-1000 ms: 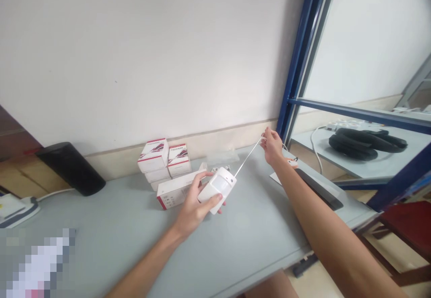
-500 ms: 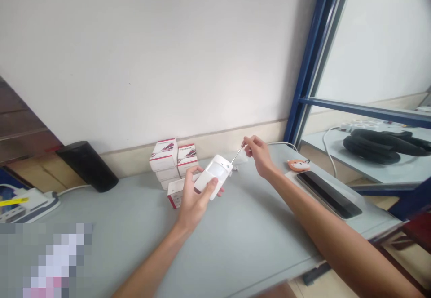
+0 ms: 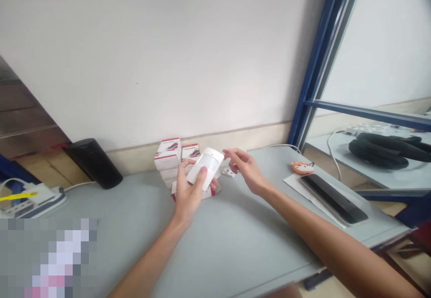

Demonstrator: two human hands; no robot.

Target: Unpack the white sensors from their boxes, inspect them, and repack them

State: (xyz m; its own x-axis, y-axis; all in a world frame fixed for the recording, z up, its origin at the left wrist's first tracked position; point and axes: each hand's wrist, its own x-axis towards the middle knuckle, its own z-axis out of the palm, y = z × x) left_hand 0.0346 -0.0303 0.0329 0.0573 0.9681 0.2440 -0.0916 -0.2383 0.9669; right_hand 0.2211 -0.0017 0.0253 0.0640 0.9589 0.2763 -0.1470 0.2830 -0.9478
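Observation:
My left hand [image 3: 188,194] grips a white rectangular device [image 3: 205,167] with a curved lens window, holding it upright above the grey table [image 3: 235,239]. My right hand [image 3: 244,167] hovers just to the right of the device's top, its fingers loosely spread with the fingertips near the device's upper corner. No antenna rod shows above the device now. Behind the device stand stacked white-and-red boxes [image 3: 168,156], and one such box [image 3: 205,193] lies flat below my left hand.
A black cylinder [image 3: 92,163] leans at the wall on the left. A phone [image 3: 333,198] lies on white paper at the right, beside an orange fox-shaped item [image 3: 302,168]. A blue shelf frame [image 3: 319,64] and black coiled straps [image 3: 387,147] are further right.
My right hand held the tip of a thin extended antenna and moved left toward the device, the antenna shortening until it no longer shows. My left hand raised the device slightly.

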